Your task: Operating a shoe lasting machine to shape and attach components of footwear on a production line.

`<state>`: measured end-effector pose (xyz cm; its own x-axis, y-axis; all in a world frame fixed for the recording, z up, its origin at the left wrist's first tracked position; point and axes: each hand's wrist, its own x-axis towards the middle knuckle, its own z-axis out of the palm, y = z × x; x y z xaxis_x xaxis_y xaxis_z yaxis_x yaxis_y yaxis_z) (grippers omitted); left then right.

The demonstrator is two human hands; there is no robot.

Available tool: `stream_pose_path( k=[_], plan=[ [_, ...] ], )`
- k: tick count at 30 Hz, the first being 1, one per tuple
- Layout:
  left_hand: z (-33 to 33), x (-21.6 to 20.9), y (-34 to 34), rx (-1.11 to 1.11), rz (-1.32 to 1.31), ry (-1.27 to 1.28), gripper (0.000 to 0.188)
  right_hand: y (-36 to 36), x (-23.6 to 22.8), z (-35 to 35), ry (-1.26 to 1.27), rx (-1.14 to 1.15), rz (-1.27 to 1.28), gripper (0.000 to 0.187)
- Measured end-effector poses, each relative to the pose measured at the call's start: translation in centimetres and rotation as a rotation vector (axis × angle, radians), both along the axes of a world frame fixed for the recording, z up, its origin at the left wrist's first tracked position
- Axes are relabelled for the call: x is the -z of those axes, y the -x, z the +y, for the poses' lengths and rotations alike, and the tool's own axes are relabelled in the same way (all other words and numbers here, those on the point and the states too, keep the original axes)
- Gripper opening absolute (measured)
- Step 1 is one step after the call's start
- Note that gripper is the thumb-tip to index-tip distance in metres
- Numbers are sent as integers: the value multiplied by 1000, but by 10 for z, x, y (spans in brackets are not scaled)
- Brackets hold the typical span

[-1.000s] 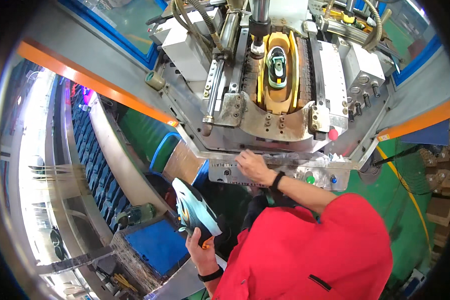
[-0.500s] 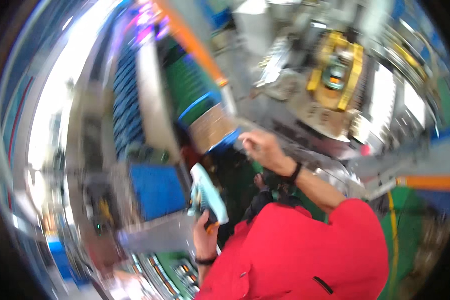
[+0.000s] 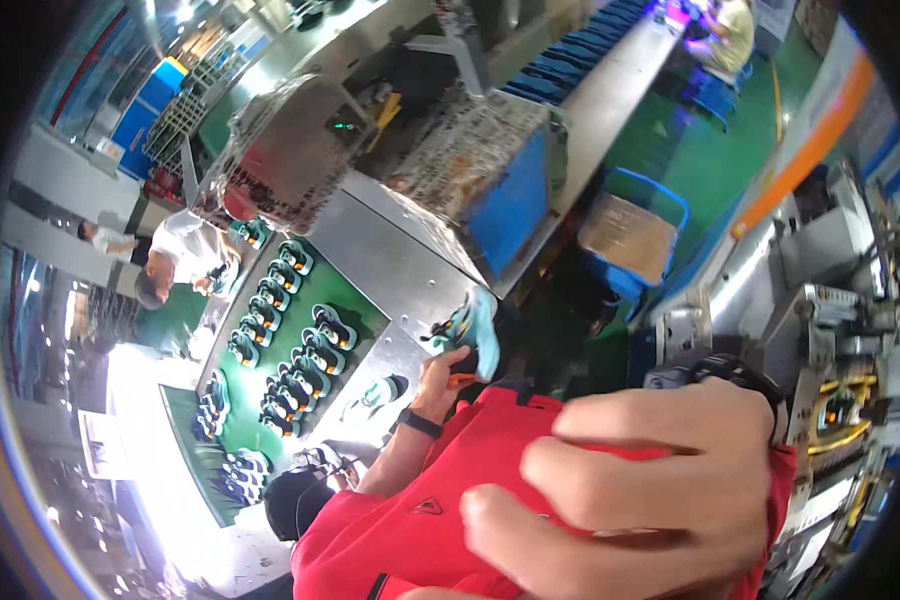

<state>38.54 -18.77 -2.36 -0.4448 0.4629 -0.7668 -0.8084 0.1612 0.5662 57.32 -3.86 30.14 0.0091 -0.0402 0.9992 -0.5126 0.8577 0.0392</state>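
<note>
In my left hand (image 3: 438,388) is a pale teal sandal (image 3: 478,330) with dark straps and a bit of orange, its sole turned outward. The fingers wrap its lower end beside a metal table edge. Large and close in front of my red shirt is my right hand (image 3: 630,480), its bent fingers apart and nothing seen in them. A pale sandal (image 3: 372,398) lies on the bright ledge near my left wrist. Several dark sandals with teal soles (image 3: 305,370) stand in rows on the green conveyor belt (image 3: 355,295) further left.
A worn box-shaped machine (image 3: 480,170) with a blue panel stands ahead on the metal table. Beyond it is a blue cart (image 3: 635,240) carrying a brown board. Machinery (image 3: 840,400) lines the right side. A person in white (image 3: 190,250) holds a sandal across the belt; another sits far off.
The view has swung left, bringing the belt with sandals into sight. My right hand has come up close to the camera; my left hand still grips the sandal.
</note>
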Motion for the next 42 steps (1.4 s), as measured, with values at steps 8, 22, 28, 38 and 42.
stream_pose_path(
  k=[8, 22, 28, 38, 42],
  plan=[
    [-81, 96, 174, -352, 226, 2, 36, 127, -35, 7, -419, -329, -560, 27],
    [-74, 234, 343, -253, 736, 1011, 72, 530, -69, 362, -316, 875, -974, 53],
    [-99, 282, 319, -379, 909, 1084, 75, 655, -38, 413, -147, 836, -1307, 55],
    [-147, 349, 316, -82, 957, 918, 85, 690, -21, 352, 81, 765, -1289, 51],
    [-69, 231, 333, -436, 1114, 539, 69, 614, -32, 291, -103, 856, -989, 79]
  ],
)
